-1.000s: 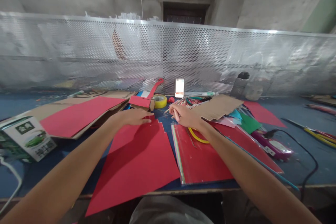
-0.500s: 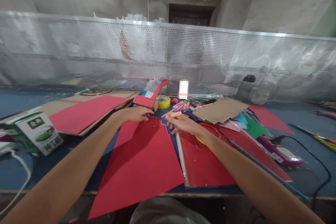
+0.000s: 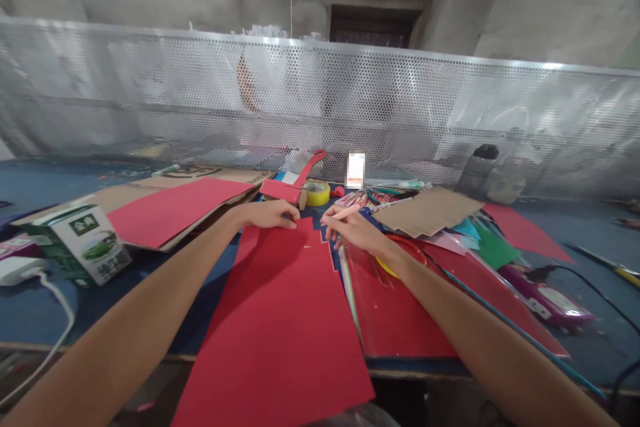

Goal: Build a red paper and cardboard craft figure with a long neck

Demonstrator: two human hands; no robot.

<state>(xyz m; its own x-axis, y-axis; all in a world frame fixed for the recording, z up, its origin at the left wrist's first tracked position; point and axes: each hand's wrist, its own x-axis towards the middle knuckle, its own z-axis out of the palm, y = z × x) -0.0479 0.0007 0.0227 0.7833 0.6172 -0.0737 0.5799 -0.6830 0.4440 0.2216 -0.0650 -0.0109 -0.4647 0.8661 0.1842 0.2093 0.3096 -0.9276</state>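
Red sheet [image 3: 287,320] lies before us on the blue table [image 3: 203,297], its far end between our two hands, its near end running past the table edge toward our body. Compared with half a second ago, this near end reaches further to us, and the fingers of our left hand [image 3: 270,213] are more curled at the far edge. Whether they pinch the paper or only press it, we cannot tell. Our right hand [image 3: 353,230] is closed around a pale pink pen [image 3: 345,212], held slantwise, with the tip near the stepped side of the sheet. For the work, we judge this means that paper and pen are now well placed to each other.

The sheet looks matt and smooth, with small steps at its upper right and a pale line following them; we cannot tell if some card lies beneath. To the right, the plastic folder [image 3: 405,320] is glossy and transparent, with red inside. Behind it, brown cardboard [image 3: 430,210] has a similar zigzag border. The round yellow tape roll [image 3: 319,199] shines just beside the red-covered box [image 3: 279,191].
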